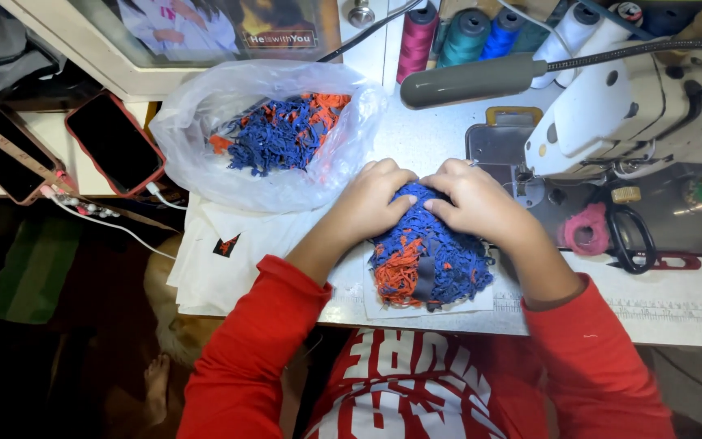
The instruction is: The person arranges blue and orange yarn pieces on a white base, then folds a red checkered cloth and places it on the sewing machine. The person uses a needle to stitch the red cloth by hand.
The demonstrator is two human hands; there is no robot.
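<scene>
Both hands (424,199) press blue-orange scraps (428,260); clear bag (197,122) perhaps holds more.

Red long-sleeved top with large white block lettering, bare hands (420,203).

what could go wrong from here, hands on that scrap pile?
1. Both hands, left and right, press a loose heap of blue and orange scraps; bits could spill off the table edge.
2. The heap lies close to the sewing machine, so pieces might snag near the needle.
3. The open plastic bag could tip out its scraps.
</scene>
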